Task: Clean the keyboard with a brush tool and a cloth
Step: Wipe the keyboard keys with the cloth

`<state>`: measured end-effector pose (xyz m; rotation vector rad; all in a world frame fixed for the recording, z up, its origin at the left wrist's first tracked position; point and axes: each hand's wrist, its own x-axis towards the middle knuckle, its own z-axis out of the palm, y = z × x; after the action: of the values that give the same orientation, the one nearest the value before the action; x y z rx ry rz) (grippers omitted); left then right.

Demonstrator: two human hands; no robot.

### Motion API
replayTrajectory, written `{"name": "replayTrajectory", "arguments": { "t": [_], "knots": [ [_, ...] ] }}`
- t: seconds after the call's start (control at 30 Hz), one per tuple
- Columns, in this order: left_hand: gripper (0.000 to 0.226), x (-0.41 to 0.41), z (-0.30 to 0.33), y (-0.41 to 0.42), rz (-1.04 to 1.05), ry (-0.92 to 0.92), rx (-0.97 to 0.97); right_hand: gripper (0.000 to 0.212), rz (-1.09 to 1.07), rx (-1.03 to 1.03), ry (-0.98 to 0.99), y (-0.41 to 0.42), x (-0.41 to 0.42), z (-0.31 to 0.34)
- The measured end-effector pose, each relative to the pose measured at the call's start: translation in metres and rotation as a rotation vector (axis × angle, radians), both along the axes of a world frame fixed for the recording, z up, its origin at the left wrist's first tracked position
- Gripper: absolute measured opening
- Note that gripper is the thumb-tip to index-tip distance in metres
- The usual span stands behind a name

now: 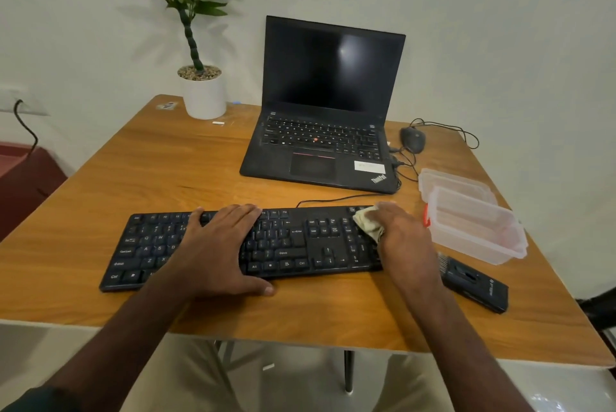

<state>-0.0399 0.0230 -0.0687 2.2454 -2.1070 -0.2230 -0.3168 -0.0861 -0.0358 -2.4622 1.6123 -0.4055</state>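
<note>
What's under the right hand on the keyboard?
A crumpled pale cloth, pressed by the right hand on the black keyboard's number pad. The keys beneath are hidden.

Keyboard [286,245] lies before laptop [320,131], left of containers [473,221].

Wooden table [140,178] against plain white wall [500,28]; dark red seat [23,178] at left; pale floor [500,388]

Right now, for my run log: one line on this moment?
left hand flat on keyboard | right hand wiping numpad with cloth | brush tool idle
</note>
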Motion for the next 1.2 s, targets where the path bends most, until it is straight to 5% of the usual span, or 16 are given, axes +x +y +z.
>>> {"name": "replayTrajectory", "arguments": {
  "t": [0.3,0.47,0.63,0.87,1.2],
  "knots": [
    [0.139,-0.046,0.01,-0.035,0.006,-0.026,0.0,0.046,0.191,-0.035,0.227,-0.003,0.032,0.008],
    [0.143,-0.046,0.011,-0.037,0.032,0.015,0.068,0.039,0.256,0.005,0.135,0.0,0.014,-0.001],
    [0.143,-0.045,0.013,-0.039,0.022,0.008,0.083,0.045,0.022,-0.08,-0.228,-0.013,-0.007,-0.001],
    [0.145,-0.042,0.014,-0.04,0.021,0.012,0.075,0.056,0.148,0.073,0.04,0.001,0.005,-0.013],
    [0.145,-0.043,0.016,-0.041,0.017,0.002,0.098,0.036,-0.205,-0.005,-0.223,-0.036,-0.011,0.002]
  ]
}}
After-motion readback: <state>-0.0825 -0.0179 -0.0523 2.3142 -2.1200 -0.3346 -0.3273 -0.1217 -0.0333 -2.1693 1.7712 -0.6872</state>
